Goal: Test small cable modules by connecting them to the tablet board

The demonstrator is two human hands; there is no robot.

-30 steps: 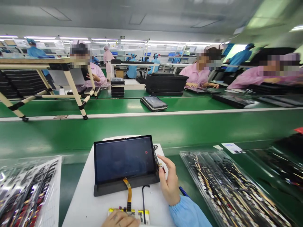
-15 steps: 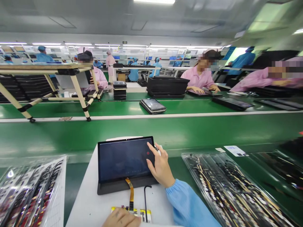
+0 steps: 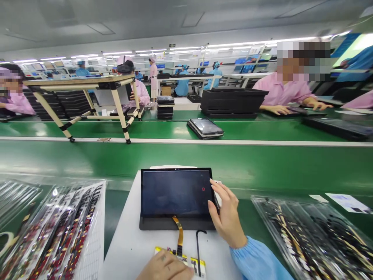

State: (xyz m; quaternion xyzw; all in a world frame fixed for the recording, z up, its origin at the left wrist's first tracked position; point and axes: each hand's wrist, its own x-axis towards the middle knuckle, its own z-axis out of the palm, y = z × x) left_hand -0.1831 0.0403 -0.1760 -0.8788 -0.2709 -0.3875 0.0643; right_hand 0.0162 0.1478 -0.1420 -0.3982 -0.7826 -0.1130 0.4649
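Note:
A tablet screen, lit dark with a small red dot, leans upright on a dark stand on a white board. My right hand is at the screen's right edge, thumb and forefinger apart, gripping nothing I can see. An orange ribbon cable runs from under the screen to a yellow-edged battery board. Over this board's left part lies my left hand, fingers curled in; what they hold is hidden. A thin black strip with a hooked top lies beside the cable.
Clear trays of flex cables stand left and right. Across the green bench are stacked tablets, black bins and a pipe-framed stand. Co-workers in pink sit beyond.
My right hand has drawn back from the screen's face to its right edge. The view has turned left, so everything sits further right. My left hand stays at the battery board.

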